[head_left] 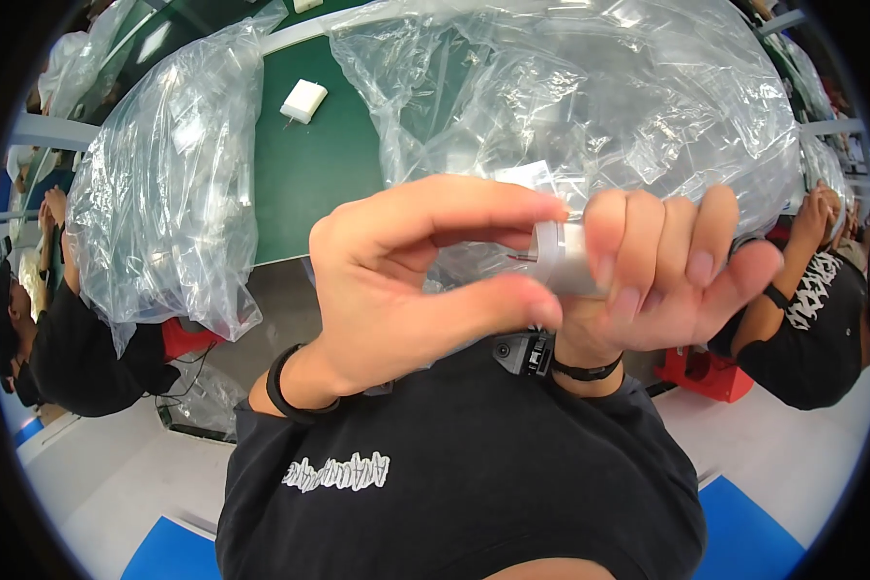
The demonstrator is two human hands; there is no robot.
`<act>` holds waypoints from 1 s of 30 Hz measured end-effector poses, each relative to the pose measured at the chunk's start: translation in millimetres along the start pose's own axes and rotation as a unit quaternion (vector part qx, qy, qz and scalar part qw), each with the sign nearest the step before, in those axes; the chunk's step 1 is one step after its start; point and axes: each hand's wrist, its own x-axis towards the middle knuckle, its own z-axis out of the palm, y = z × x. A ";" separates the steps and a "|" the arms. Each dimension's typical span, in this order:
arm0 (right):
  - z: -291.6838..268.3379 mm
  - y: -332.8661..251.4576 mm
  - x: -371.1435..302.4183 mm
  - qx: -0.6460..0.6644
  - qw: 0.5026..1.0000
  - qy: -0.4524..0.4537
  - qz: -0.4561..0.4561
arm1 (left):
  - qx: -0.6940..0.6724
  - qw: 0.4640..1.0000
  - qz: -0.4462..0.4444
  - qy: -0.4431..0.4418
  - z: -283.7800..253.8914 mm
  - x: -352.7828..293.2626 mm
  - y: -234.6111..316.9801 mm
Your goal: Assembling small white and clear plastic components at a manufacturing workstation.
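Note:
A small white block-shaped plug (pixel 572 259), which looks like a charger, is held between my hands in front of my chest. Its left end has a clear or translucent rim, with a thin metal prong poking out to the left. My right hand (pixel 659 266) wraps its fingers round the white body and hides much of it. At the rimmed end, my left hand (pixel 396 275) pinches with index finger on top and thumb below. The left hand's other fingers are mostly hidden behind. Another white block (pixel 304 101) with thin metal prongs lies on the green table (pixel 309 193) beyond.
Large clear plastic bags (pixel 638 87) with contents I cannot make out cover the table's far and right side. Another clear bag (pixel 179 184) hangs over its edge at left. People in dark shirts sit on both sides. Red objects (pixel 710 375) stand below table height.

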 end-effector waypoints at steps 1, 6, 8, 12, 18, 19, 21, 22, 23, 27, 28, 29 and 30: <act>-2.3 -1.9 0.8 0.024 0.999 -0.037 -0.012 | -0.109 0.988 -0.095 0.053 5.5 2.5 10.7; 1.3 -3.3 2.1 -0.025 0.993 -0.099 -0.056 | -0.189 0.975 -0.104 -0.051 -9.1 3.5 -2.6; 3.8 -3.6 0.6 0.007 0.995 -0.086 -0.048 | -0.207 0.971 -0.096 -0.075 -11.1 8.0 -7.0; -1.8 0.0 3.3 0.088 0.994 -0.071 -0.003 | -0.210 0.969 -0.054 -0.122 -12.4 14.9 -17.6; -3.7 5.8 5.3 0.175 0.980 -0.077 0.047 | -0.186 0.968 -0.101 -0.134 -14.4 15.4 -10.7; -3.9 5.9 5.0 0.186 0.979 -0.065 0.060 | -0.186 0.968 -0.102 -0.133 -14.1 14.5 -9.3; -5.3 7.2 2.9 0.195 0.978 -0.043 0.064 | -0.192 0.968 -0.133 -0.097 -12.3 13.1 -6.9; -5.6 8.1 2.2 0.203 0.977 -0.022 0.067 | -0.191 0.968 -0.132 -0.094 -11.6 12.9 -3.5; -4.6 8.7 1.2 0.205 0.976 -0.023 0.069 | -0.194 0.962 -0.178 -0.068 -10.8 13.1 0.9; -10.5 -2.8 4.9 0.086 0.995 -0.022 0.038 | -0.104 0.975 -0.177 -0.081 -16.3 16.5 2.5; -12.5 -6.5 7.6 0.007 0.994 -0.101 0.027 | -0.081 0.985 -0.122 -0.096 -17.7 17.0 4.6; -10.4 -6.4 8.0 0.005 0.994 -0.104 0.024 | -0.058 0.990 -0.066 -0.110 -18.7 16.8 7.6; -5.0 -4.9 5.5 -0.031 0.995 -0.092 -0.012 | 0.035 0.990 -0.045 -0.126 -18.9 16.1 12.2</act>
